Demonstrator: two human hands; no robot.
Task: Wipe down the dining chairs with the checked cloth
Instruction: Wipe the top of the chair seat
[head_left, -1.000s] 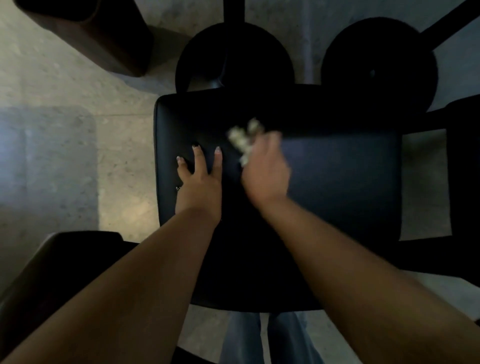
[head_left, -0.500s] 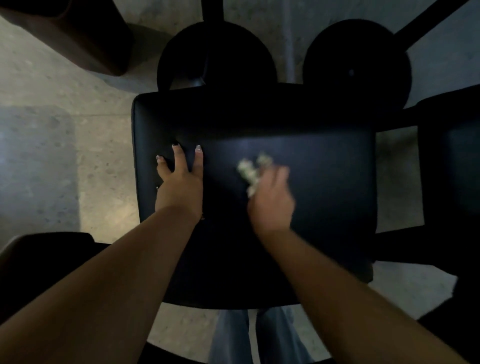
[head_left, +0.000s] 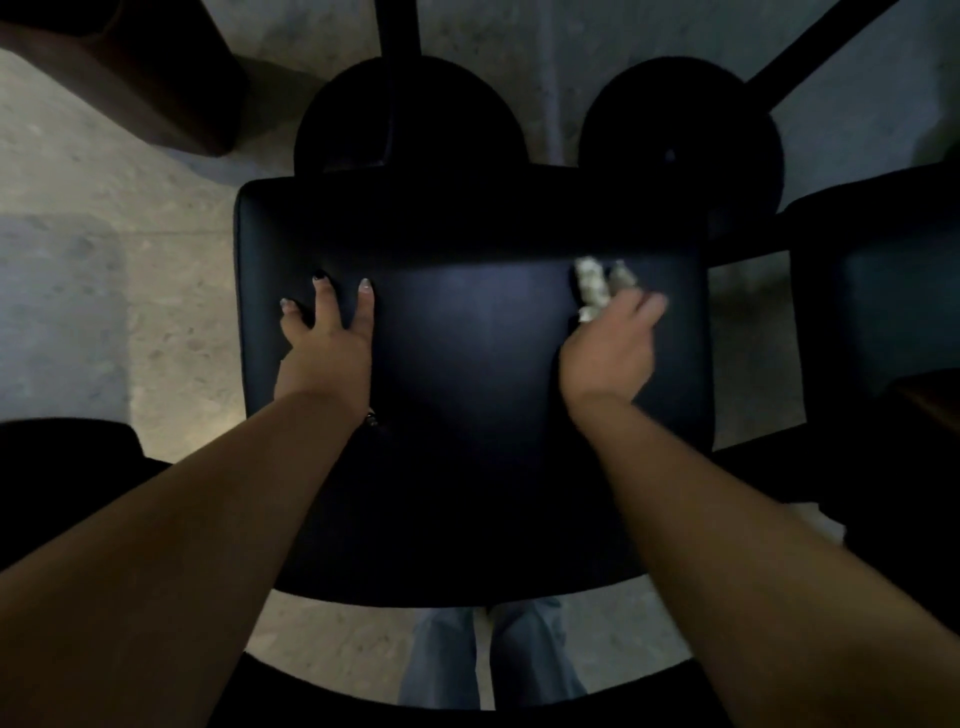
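Left hand (head_left: 324, 338) flat with fingers spread on the chair seat (head_left: 467, 364) near its left edge, right hand (head_left: 610, 345) blurred, fingers bunching the cloth (head_left: 592, 286) near the seat's right edge, both forearms extended

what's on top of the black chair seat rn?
Left hand rests flat on the chair seat, fingers spread. Right hand holds the bunched checked cloth against it near the far right. Most of the cloth is hidden under the hand.

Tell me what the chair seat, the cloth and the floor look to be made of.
Chair seat: smooth dark leather or vinyl, judging by its soft sheen and rounded padded edges; which one is unclear. Checked cloth, bunched in the right hand: light woven fabric, crumpled; blurred. Floor: speckled matte stone or terrazzo-like tile, with a faint joint line.
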